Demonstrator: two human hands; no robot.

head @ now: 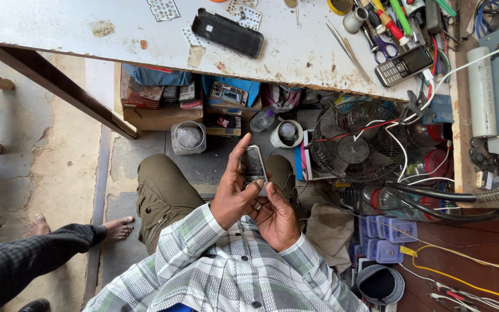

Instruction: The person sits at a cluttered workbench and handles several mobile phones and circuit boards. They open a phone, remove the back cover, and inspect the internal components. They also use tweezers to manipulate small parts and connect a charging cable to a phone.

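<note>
Cluttered workshop floor, small phone (253, 164) in both hands

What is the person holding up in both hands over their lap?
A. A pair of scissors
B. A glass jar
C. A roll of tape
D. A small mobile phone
D. Both the left hand and the right hand are wrapped around a small mobile phone with a silvery rim, held over the knees, with the fingers on its lower edge.

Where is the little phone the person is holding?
In the head view's centre, the small phone sits between both hands, left hand and right hand, above the knees.
</note>
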